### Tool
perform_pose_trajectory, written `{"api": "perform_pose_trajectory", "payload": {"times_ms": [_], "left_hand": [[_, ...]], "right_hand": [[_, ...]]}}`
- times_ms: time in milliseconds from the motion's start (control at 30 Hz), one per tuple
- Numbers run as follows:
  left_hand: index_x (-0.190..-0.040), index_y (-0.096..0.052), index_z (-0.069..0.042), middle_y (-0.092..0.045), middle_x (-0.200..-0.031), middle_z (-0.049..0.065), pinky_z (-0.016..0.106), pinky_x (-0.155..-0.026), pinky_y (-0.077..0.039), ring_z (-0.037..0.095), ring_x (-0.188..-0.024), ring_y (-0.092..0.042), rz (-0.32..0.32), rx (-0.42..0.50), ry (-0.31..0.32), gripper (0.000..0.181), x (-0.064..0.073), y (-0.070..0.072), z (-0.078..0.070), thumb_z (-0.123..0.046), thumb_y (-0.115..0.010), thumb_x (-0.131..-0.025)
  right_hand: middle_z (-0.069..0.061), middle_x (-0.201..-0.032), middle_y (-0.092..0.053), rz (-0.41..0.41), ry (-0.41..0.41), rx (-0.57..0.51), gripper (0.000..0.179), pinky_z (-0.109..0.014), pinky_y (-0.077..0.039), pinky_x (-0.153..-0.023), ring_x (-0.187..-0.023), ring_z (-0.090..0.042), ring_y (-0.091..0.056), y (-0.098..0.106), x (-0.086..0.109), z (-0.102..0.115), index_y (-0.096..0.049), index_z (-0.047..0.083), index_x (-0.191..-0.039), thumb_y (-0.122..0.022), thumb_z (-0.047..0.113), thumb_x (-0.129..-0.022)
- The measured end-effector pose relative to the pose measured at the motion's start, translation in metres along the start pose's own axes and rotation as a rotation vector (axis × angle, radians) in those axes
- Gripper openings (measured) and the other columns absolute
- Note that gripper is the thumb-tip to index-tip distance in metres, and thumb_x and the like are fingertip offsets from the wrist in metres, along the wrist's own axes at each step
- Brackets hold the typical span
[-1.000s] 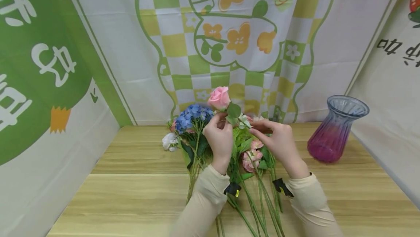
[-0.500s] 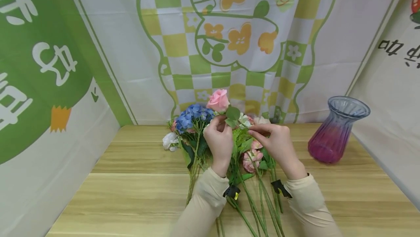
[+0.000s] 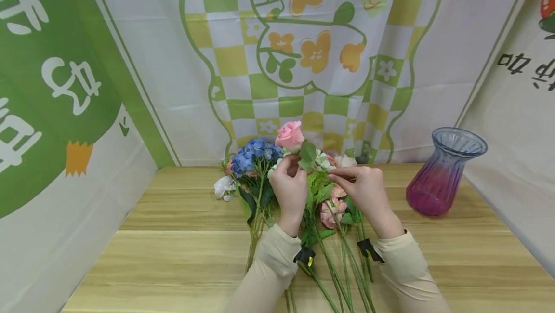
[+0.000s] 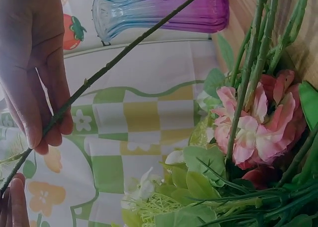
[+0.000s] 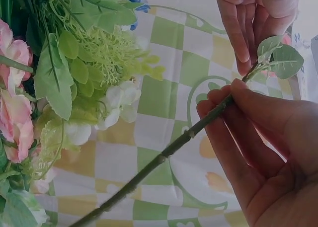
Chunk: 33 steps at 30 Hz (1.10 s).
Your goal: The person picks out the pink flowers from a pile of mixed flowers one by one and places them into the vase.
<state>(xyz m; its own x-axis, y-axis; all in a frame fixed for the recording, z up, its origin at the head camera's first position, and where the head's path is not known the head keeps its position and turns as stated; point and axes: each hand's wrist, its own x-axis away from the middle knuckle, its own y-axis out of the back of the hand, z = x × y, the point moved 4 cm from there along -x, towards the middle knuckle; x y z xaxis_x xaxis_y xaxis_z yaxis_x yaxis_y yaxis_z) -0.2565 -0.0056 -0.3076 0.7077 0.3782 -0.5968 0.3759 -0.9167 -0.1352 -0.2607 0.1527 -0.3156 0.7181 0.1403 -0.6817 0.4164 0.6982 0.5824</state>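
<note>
held up off the wooden surface [image 3: 186,255], in front of the checked cloth [image 3: 236,60] and near the tops of the other flowers: a pink rose [image 3: 289,135]. soft light pink, with round petals curled in close at the middle, like a swirl, and a bit open at the edges. just under the petals, green leaves [image 5: 287,61], roundish, with thin pale lines on top. then a long green stem [image 5: 164,157], skinny and nearly straight, with little bumps along the way. slanted in both wrist views and cut off there at the edge.

left grip [image 3: 291,192]: pinching the stem right by the leaves. right grip [image 3: 367,195]: pinching the same stem lower down, thumb on one side and fingers on the other.

down on the surface, below and around the hands: blue flowers [image 3: 253,155], a white flower [image 3: 224,187] at the left, frilly pink flowers [image 3: 333,212] between the arms, and bright greenery [image 3: 321,190]. over to the right, well apart from the rose: a see-through vase [image 3: 442,178], upright, gray-blue at the top and purple-pink at the bottom.
</note>
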Motion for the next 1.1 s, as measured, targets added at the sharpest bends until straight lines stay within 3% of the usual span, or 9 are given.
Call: {"api": "perform_pose_trajectory", "payload": {"times_ms": [133,333,433,633,1000,1100], "left_hand": [[-0.090,-0.070,0.004,-0.069,-0.073,0.020,0.022,-0.049,-0.046,0.015,-0.053,-0.059,0.014,0.003,-0.008,0.010,0.000,0.001,0.001,0.005,-0.060,-0.086],[-0.096,-0.070,0.002,-0.070,-0.080,0.018,0.038,-0.056,-0.055,0.029,-0.061,-0.065,0.029,0.062,-0.017,0.012,-0.001,-0.002,0.025,-0.007,-0.063,-0.090],[-0.096,-0.070,-0.003,-0.070,-0.083,0.013,0.038,-0.060,-0.055,0.028,-0.066,-0.065,0.023,0.047,-0.053,0.014,-0.001,-0.001,0.031,-0.015,-0.064,-0.091],[-0.097,-0.070,-0.009,-0.067,-0.086,0.005,0.029,-0.067,-0.049,0.016,-0.076,-0.059,-0.004,-0.105,-0.188,0.013,-0.004,0.007,0.030,-0.018,-0.063,-0.092],[-0.098,-0.067,-0.007,-0.062,-0.089,0.007,0.035,-0.074,-0.039,0.026,-0.080,-0.049,-0.010,-0.345,-0.332,0.013,-0.023,0.034,0.026,-0.015,-0.067,-0.089],[-0.100,-0.067,-0.006,-0.061,-0.091,0.008,0.036,-0.076,-0.038,0.027,-0.081,-0.048,0.011,-0.400,-0.346,0.015,-0.029,0.043,0.030,-0.017,-0.067,-0.089]], "right_hand": [[-0.009,-0.077,-0.074,-0.009,0.025,0.013,0.014,-0.029,-0.054,-0.053,-0.059,-0.014,-0.068,0.001,0.000,0.001,-0.078,0.007,-0.088,-0.077,0.017,-0.078],[-0.010,-0.078,-0.074,-0.031,0.045,0.052,0.014,-0.032,-0.056,-0.055,-0.061,-0.017,-0.069,0.003,-0.001,0.000,-0.078,0.007,-0.087,-0.077,0.017,-0.078],[-0.010,-0.079,-0.074,-0.047,0.047,0.071,0.013,-0.033,-0.056,-0.054,-0.061,-0.018,-0.069,0.004,-0.001,-0.002,-0.078,0.007,-0.088,-0.077,0.015,-0.078],[-0.010,-0.081,-0.074,-0.085,0.027,0.062,0.012,-0.034,-0.056,-0.055,-0.061,-0.018,-0.070,0.012,0.000,-0.005,-0.077,0.007,-0.089,-0.076,0.014,-0.079],[-0.012,-0.081,-0.074,-0.195,-0.007,0.079,0.014,-0.034,-0.056,-0.057,-0.065,-0.020,-0.071,0.038,-0.001,-0.005,-0.077,0.005,-0.092,-0.075,0.014,-0.081],[-0.012,-0.081,-0.074,-0.238,-0.017,0.086,0.014,-0.022,-0.055,-0.058,-0.064,-0.020,-0.071,0.046,0.000,-0.005,-0.077,0.005,-0.091,-0.076,0.013,-0.080]]}}
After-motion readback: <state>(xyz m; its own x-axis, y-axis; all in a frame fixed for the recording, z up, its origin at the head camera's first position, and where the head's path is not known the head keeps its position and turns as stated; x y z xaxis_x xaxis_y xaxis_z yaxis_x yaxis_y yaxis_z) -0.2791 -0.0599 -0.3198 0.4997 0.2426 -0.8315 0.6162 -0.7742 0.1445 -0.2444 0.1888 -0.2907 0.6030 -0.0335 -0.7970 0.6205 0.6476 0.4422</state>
